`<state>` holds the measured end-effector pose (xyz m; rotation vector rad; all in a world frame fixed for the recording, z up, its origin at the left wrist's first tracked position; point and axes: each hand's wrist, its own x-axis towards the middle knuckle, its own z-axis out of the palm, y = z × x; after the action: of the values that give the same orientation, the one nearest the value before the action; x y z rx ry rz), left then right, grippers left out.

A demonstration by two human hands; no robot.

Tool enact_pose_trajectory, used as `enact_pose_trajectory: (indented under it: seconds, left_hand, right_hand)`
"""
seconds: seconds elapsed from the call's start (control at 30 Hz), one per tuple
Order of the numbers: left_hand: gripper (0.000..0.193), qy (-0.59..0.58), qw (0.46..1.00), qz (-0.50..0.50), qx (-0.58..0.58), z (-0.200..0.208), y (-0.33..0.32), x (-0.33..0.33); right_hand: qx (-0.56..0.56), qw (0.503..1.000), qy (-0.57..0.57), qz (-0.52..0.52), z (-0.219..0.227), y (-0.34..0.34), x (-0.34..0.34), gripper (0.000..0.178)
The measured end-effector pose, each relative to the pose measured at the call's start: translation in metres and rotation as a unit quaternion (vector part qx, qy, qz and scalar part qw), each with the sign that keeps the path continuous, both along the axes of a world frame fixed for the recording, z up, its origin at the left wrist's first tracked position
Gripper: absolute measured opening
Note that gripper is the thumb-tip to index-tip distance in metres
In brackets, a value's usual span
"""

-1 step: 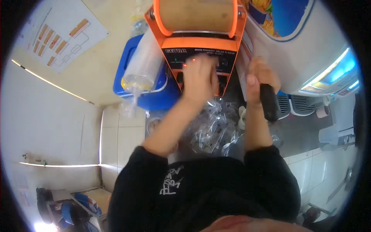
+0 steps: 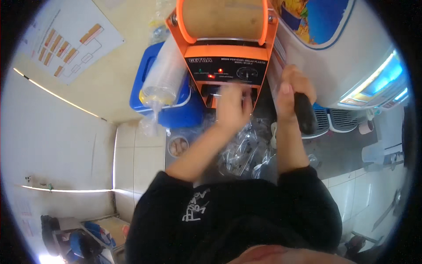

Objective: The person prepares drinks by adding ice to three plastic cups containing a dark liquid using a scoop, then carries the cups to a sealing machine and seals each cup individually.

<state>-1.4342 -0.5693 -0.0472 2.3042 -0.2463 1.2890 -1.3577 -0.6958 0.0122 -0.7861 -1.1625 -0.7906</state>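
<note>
An orange and black cup sealing machine (image 2: 198, 77) stands in front of me, with a wide roll of film (image 2: 224, 18) on top and lit red lamps on its panel. My left hand (image 2: 233, 105) is at the opening below the panel, its fingers smeared by motion; whether it holds anything is unclear. On the right side of the machine, my right hand (image 2: 295, 90) is closed round a thick black handle (image 2: 305, 112), the handle's end pointing toward me.
Left of the machine, a stack of clear plastic cups (image 2: 162, 75) in a bag rests on a blue cooler box (image 2: 140, 79). Crumpled clear plastic (image 2: 241, 154) lies before me, near a round container (image 2: 178, 146). A large white appliance (image 2: 338, 61) stands close on the right.
My left hand has dropped from the control panel toward me, to the lower opening, uncovering the dial and lamps. The right hand stays on the handle.
</note>
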Motion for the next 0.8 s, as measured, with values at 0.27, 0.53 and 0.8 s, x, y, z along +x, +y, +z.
enact_pose_trajectory:
  seconds: [0.27, 0.53, 0.8]
  left_hand:
    - [0.031, 0.201, 0.503, -0.162, -0.825, -0.138, 0.021, 0.049]
    - [0.02, 0.167, 0.407, -0.238, -0.866, -0.149, 0.004, -0.033]
    - [0.011, 0.258, 0.405, -0.24, -0.844, -0.155, -0.017, -0.119]
  right_hand:
    - [0.058, 0.934, 0.256, -0.242, 0.2, 0.056, 0.126, 0.025]
    - [0.003, 0.967, 0.143, -0.21, 0.094, 0.048, 0.04, 0.033]
    - [-0.32, 0.913, 0.18, -0.176, -0.101, 0.003, -0.029, 0.023]
